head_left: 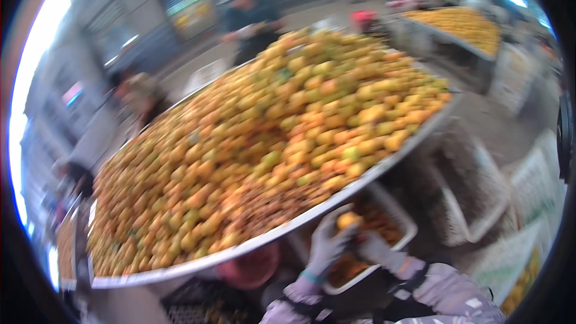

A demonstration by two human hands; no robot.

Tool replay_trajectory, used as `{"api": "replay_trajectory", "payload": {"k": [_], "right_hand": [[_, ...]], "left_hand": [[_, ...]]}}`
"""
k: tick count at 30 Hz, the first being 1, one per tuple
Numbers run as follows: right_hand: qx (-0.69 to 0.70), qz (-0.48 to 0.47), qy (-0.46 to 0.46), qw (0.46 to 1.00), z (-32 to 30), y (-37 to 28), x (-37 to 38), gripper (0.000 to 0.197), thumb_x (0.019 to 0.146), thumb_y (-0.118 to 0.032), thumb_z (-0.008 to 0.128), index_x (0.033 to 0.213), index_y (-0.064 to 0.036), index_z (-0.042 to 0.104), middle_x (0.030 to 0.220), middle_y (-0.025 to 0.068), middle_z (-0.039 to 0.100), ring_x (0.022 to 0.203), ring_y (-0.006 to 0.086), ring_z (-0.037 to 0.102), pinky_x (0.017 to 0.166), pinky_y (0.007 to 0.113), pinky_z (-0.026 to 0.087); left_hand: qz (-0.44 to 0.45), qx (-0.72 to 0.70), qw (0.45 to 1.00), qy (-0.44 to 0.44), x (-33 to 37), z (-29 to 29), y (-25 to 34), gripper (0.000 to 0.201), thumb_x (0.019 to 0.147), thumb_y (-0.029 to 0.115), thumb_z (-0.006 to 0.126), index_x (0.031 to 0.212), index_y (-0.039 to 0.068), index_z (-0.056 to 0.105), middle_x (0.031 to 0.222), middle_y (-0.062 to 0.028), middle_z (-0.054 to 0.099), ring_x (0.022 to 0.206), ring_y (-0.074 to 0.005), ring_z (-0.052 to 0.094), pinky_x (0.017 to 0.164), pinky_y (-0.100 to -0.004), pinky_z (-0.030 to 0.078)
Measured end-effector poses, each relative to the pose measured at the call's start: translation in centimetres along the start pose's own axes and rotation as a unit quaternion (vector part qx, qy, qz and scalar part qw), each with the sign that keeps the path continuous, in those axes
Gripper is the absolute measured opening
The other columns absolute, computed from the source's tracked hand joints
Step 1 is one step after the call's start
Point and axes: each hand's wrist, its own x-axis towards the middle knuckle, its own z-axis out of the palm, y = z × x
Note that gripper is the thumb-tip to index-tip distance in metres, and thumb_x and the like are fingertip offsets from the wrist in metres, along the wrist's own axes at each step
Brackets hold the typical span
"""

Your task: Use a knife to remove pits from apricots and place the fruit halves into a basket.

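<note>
Sleeves of pale patterned cloth enter from the lower edge. Left hand, gloved in light grey, is raised just below the near rim of the sorting table; its fingers curl around one yellow-orange fruit, which sits against the fingertips at the top of the glove. Right hand lies just beside the left, also gloved; motion blur hides whether its fingers are spread or closed. Both hands hover over a white plastic crate holding orange fruit, set under the table's near edge. White lattice crates stand at the right. A red basin sits below the rim, left of the hands. Heaped fruit covers the table from corner to corner.
</note>
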Motion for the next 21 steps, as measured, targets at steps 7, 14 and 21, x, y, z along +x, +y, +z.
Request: {"api": "replay_trajectory", "payload": {"k": [7,14,21], "right_hand": [[-0.015,0.112,-0.029,0.993,0.3,2.8,1.4,0.016,0.087,-0.014,0.052,0.097,-0.0032,0.058,0.091,0.0057,0.062,0.084,0.0146,0.056,0.074,0.029,0.046],[0.107,0.190,-0.030,0.976,-0.3,-2.2,0.2,0.017,0.085,-0.014,0.052,0.094,-0.0008,0.057,0.084,0.0064,0.062,0.077,0.0128,0.054,0.071,0.029,0.046],[0.057,0.029,-0.008,0.998,0.3,0.1,0.4,0.009,0.083,-0.012,0.053,0.089,-0.0056,0.054,0.077,0.0032,0.057,0.071,0.0158,0.055,0.062,0.028,0.044]], "left_hand": [[-0.133,-0.133,0.982,0.007,0.3,1.4,-1.5,0.031,0.087,0.022,0.062,0.104,-0.002,0.054,0.087,-0.0046,0.059,0.077,-0.0097,0.058,0.065,-0.0241,0.052],[-0.029,-0.025,0.999,0.006,0.6,1.4,-2.5,0.028,0.086,0.023,0.062,0.097,-0.002,0.056,0.080,-0.0034,0.059,0.068,-0.0086,0.055,0.062,-0.0228,0.050],[-0.016,0.015,1.000,0.015,0.5,1.6,-2.1,0.034,0.087,0.029,0.062,0.096,-0.003,0.056,0.075,-0.0030,0.059,0.066,-0.0080,0.055,0.059,-0.0220,0.048]]}}
